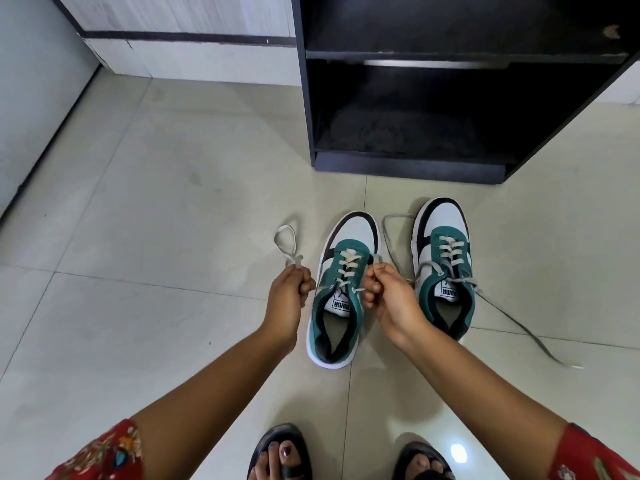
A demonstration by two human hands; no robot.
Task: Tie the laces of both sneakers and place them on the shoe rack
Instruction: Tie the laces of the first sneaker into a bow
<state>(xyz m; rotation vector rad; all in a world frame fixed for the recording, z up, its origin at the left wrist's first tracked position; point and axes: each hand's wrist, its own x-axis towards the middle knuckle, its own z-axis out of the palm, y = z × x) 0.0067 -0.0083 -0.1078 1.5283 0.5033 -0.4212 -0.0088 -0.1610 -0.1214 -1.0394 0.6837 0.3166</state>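
A: Start at the left. What is your left hand (289,292) doing?

B: It is pinched shut on one lace end, drawn out toward nine o'clock from the left sneaker (341,289). The slack past your fingers curls into a loop (285,239) up at eleven o'clock, off the floor tiles (138,202). You hold it wide, I judge, to take up slack before crossing.

A: And the shoe itself?

B: The left sneaker stands flat on the floor between your two hands, toe at twelve o'clock, heel toward you. Its laces are threaded but not knotted.

A: The right hand (388,292)?

B: Clenched on the other lace end at the shoe's three o'clock edge, touching or just above its collar; I cannot tell which. That lace rises from your fingers and arcs toward twelve o'clock.

A: Further right?

B: The right sneaker (443,261) sits just beside your right hand at three o'clock, untouched, its laces (519,323) loose and one trailing across the floor toward four o'clock. The shoe rack (408,168) stands open at twelve o'clock, its bottom shelf bare of shoes. You are early in the task, I judge: no knot is tied.
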